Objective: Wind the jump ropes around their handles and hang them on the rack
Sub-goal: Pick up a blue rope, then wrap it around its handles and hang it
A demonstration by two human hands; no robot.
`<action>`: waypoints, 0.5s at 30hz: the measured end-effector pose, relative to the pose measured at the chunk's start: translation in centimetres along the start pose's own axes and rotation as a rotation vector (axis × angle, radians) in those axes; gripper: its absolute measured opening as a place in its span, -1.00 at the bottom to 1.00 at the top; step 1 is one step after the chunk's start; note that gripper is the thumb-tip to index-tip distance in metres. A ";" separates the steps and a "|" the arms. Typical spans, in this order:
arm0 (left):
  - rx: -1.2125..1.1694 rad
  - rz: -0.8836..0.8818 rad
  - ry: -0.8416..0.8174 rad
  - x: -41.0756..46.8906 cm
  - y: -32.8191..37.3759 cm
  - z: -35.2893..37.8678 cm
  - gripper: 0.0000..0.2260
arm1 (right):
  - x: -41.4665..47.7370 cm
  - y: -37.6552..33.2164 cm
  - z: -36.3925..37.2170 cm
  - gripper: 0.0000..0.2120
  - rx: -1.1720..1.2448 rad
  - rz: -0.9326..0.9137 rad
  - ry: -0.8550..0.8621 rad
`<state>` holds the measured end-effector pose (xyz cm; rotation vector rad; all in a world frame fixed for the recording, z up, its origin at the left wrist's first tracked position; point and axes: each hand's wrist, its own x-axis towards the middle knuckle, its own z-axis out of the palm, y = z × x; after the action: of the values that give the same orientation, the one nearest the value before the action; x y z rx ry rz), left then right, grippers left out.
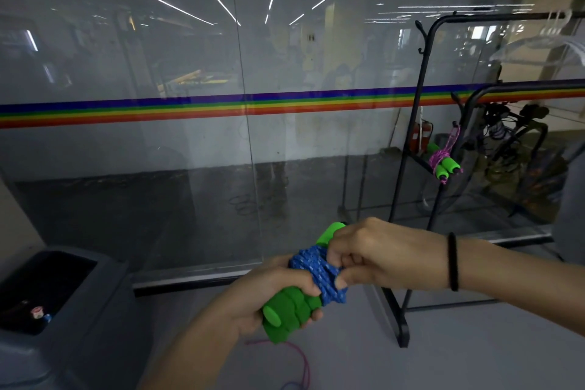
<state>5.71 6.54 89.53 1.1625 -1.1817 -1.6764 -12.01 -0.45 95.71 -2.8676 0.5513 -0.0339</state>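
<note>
I hold a blue jump rope (319,272) wound around its two green foam handles (286,313) low in the middle of the view. My left hand (269,291) grips the handles from below. My right hand (373,252) pinches the blue coils at the upper end, its fingers tucked into the rope. To the right stands a black metal rack (421,98). A pink rope wound on green handles (443,163) hangs from its side. A loose pink cord (300,358) lies on the floor below my hands.
A glass wall (190,136) with a rainbow stripe runs across in front of me. A grey bin (63,294) sits at the lower left. Clear hangers (538,41) hang on the rack's top bar, and dark gear is stored behind its right side.
</note>
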 end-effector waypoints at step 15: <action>-0.371 0.052 0.087 -1.2 -0.6 -3.2 -0.42 | 0.1 2.2 -1.1 -0.81 0.025 -0.086 0.219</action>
<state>9.06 6.96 88.73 0.9527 -0.7961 -1.6983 -12.79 -2.69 96.28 -2.8792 0.4622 -0.3694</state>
